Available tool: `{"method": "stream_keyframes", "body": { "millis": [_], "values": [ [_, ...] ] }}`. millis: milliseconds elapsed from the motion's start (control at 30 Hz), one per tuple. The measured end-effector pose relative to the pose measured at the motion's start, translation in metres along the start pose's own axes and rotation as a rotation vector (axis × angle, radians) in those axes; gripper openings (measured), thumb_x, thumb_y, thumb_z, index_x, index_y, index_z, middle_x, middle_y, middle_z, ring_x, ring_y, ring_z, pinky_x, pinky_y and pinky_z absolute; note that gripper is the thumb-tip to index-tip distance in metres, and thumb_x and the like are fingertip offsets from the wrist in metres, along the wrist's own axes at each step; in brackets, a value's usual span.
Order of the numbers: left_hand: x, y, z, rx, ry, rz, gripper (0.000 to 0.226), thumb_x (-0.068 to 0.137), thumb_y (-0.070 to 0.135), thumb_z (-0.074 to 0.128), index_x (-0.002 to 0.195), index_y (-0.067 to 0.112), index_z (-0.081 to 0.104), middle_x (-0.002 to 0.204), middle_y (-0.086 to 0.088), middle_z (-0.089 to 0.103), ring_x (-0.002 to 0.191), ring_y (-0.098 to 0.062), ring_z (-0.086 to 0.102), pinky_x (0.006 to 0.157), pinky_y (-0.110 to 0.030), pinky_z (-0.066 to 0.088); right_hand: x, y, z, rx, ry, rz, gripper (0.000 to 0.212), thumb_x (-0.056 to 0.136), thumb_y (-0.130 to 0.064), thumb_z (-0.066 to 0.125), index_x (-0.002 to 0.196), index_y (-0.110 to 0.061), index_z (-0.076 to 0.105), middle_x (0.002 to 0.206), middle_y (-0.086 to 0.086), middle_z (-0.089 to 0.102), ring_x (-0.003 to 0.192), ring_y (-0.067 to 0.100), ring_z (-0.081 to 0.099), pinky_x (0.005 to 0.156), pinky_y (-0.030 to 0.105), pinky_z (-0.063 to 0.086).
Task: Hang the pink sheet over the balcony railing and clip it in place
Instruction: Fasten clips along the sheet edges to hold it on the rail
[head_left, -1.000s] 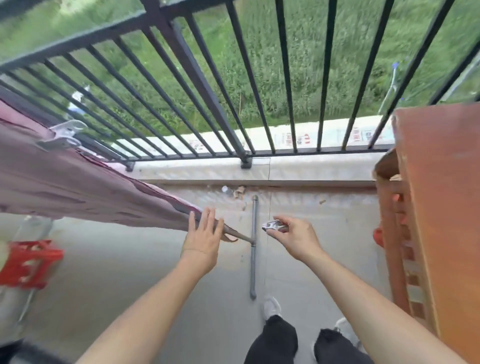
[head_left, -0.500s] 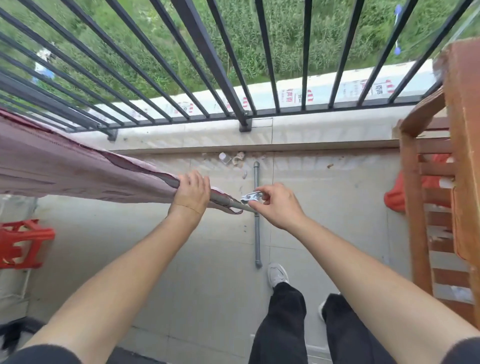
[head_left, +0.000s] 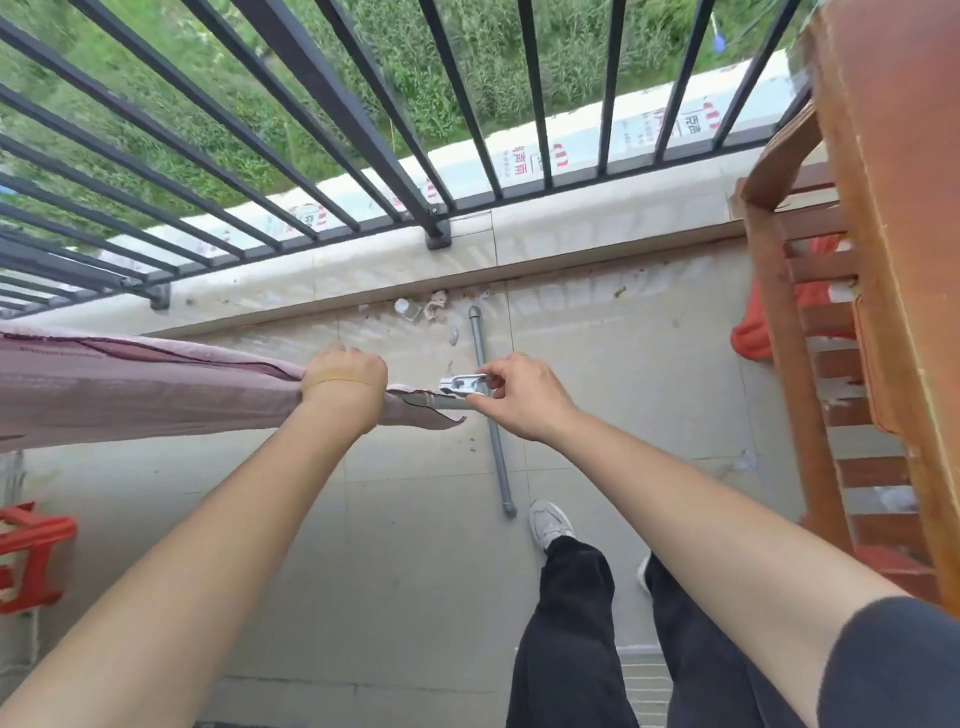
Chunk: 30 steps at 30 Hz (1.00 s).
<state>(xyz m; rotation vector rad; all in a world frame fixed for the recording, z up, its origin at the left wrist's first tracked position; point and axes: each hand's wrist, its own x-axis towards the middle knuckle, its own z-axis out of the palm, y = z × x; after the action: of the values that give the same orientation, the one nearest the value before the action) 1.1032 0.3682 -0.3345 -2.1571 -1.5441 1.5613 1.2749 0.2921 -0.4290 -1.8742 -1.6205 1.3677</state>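
Note:
The pink sheet (head_left: 130, 384) hangs over a grey horizontal pole (head_left: 449, 402) that runs in from the left. My left hand (head_left: 345, 379) is clenched over the sheet and pole close to the sheet's right end. My right hand (head_left: 511, 395) pinches a silver metal clip (head_left: 462, 384) just above the bare tip of the pole, a short way right of the sheet's edge. The black balcony railing (head_left: 363, 135) stands beyond, along the ledge.
A grey pipe (head_left: 491, 415) lies on the tiled floor below my hands, with bits of debris (head_left: 421, 306) by the ledge. A brown wooden frame (head_left: 857, 312) rises on the right with red cloth (head_left: 753, 338) behind it. A red stool (head_left: 31, 556) sits at the left. My feet are below.
My left hand went from open beside the sheet to clenched on the sheet and pole. My right hand carried the clip left to the pole's tip. The view tilted down.

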Motion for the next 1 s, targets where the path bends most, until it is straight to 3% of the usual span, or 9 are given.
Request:
{"method": "stream_keyframes", "body": {
  "millis": [100,267,333,400,467,600,767,867,1000],
  "values": [
    [0.010,-0.001,-0.002,-0.074,-0.075,-0.027,0.030,0.085,0.025,0.061,0.114,0.015,0.065,0.116,-0.005,0.064,0.108,-0.024,0.058,0.074,-0.030,0.041,0.003,0.007,0.008,0.031,-0.011,0.017,0.035,0.082,-0.041,0.065,0.114,-0.028,0.072,0.098,-0.001,0.061,0.096,0.020,0.061,0.087,0.031,0.049],
    [0.017,-0.007,-0.010,-0.138,-0.109,0.040,0.023,0.088,0.033,0.059,0.093,0.011,0.060,0.099,-0.006,0.062,0.087,-0.028,0.053,0.075,-0.029,0.042,0.005,0.018,0.016,0.038,-0.022,0.033,0.034,0.083,-0.039,0.065,0.114,-0.026,0.071,0.102,0.001,0.064,0.099,0.022,0.061,0.088,0.031,0.048],
    [0.016,-0.007,-0.014,-0.210,-0.122,0.066,0.035,0.085,0.045,0.059,0.081,0.010,0.060,0.080,-0.005,0.057,0.079,-0.028,0.055,0.071,-0.028,0.044,0.007,0.022,0.019,0.036,-0.012,0.041,0.034,0.084,-0.040,0.065,0.114,-0.027,0.071,0.097,-0.001,0.059,0.100,0.022,0.060,0.088,0.030,0.047],
    [0.018,-0.010,-0.014,-0.278,-0.154,0.088,0.048,0.072,0.054,0.060,0.081,0.008,0.068,0.078,-0.008,0.061,0.079,-0.029,0.061,0.068,-0.028,0.047,0.009,0.024,0.023,0.050,0.004,0.052,0.036,0.084,-0.042,0.065,0.117,-0.028,0.070,0.096,-0.004,0.051,0.103,0.020,0.059,0.090,0.029,0.045],
    [0.023,-0.014,-0.012,-0.369,-0.161,0.112,0.042,0.063,0.049,0.063,0.084,0.013,0.074,0.088,-0.010,0.068,0.085,-0.030,0.065,0.066,-0.027,0.048,0.011,0.024,0.025,0.070,0.017,0.059,0.038,0.084,-0.041,0.066,0.120,-0.028,0.068,0.098,-0.005,0.047,0.103,0.017,0.057,0.094,0.028,0.045],
    [0.032,-0.020,-0.008,-0.482,-0.146,0.102,0.012,0.074,0.026,0.074,0.084,0.020,0.076,0.090,-0.006,0.070,0.088,-0.026,0.063,0.069,-0.025,0.047,0.020,0.019,0.031,0.070,0.026,0.014,0.040,0.082,-0.040,0.070,0.119,-0.024,0.068,0.097,-0.005,0.055,0.096,0.018,0.062,0.095,0.033,0.048],
    [0.040,-0.020,-0.004,-0.499,-0.139,0.076,0.016,0.070,0.026,0.075,0.085,0.018,0.078,0.085,-0.008,0.070,0.087,-0.027,0.064,0.071,-0.030,0.054,0.036,0.006,0.041,-0.028,-0.066,-0.114,0.037,0.090,-0.041,0.065,0.120,-0.020,0.069,0.110,0.009,0.063,0.104,0.026,0.060,0.093,0.034,0.046],
    [0.042,-0.020,-0.003,-0.495,-0.144,0.068,0.024,0.067,0.031,0.073,0.082,0.014,0.078,0.082,-0.013,0.068,0.078,-0.028,0.059,0.073,-0.035,0.057,0.043,-0.001,0.046,-0.109,-0.104,-0.191,0.032,0.095,-0.039,0.057,0.113,-0.017,0.072,0.105,0.013,0.064,0.100,0.032,0.061,0.088,0.039,0.048],
    [0.045,-0.019,-0.001,-0.491,-0.143,0.051,0.011,0.074,0.018,0.073,0.084,0.020,0.078,0.086,-0.007,0.071,0.083,-0.025,0.064,0.067,-0.028,0.052,0.051,-0.009,0.047,-0.161,-0.131,-0.265,0.032,0.098,-0.037,0.053,0.106,-0.014,0.073,0.100,0.011,0.064,0.096,0.031,0.062,0.084,0.041,0.049]
  ]
}}
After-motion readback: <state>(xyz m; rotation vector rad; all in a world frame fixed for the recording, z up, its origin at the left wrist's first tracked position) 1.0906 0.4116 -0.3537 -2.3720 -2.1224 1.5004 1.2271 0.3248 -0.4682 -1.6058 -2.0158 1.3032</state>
